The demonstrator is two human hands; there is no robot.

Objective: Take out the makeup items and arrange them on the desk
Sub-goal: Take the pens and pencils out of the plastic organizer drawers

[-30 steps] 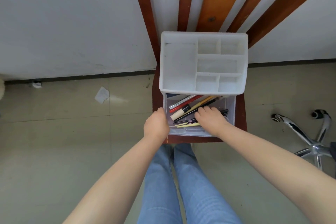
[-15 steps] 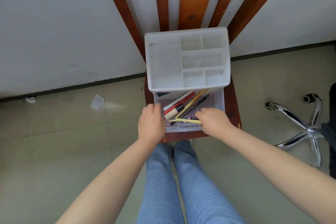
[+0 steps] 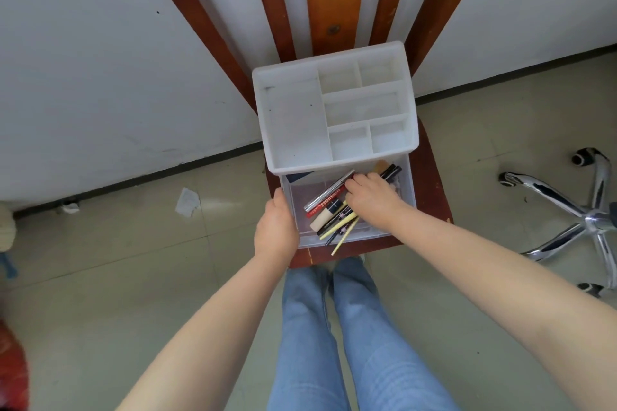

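Note:
A white organiser box (image 3: 293,123) with bare compartments stands on a red-brown wooden chair seat (image 3: 430,183). Its clear drawer (image 3: 300,197) is pulled out toward me. Several makeup pens and pencils (image 3: 329,203) lie slanted in the drawer, red, silver, black, cream and yellow; one thin yellow stick (image 3: 344,238) pokes over the drawer's front edge. My left hand (image 3: 275,230) grips the drawer's front left corner. My right hand (image 3: 372,197) is inside the drawer, fingers curled over the bundle of pens; how many it holds is hidden.
The chair's slatted back (image 3: 320,3) rises against a white wall. A chrome swivel-chair base (image 3: 581,220) stands on the floor at right. A scrap of paper (image 3: 187,202) lies on the tiled floor at left. My jeans-clad legs (image 3: 334,337) are below the seat.
My right hand has moved from the drawer's front edge deeper into the drawer onto the pens. The bundle has shifted, and a yellow stick now hangs over the front. My left hand stays at the corner.

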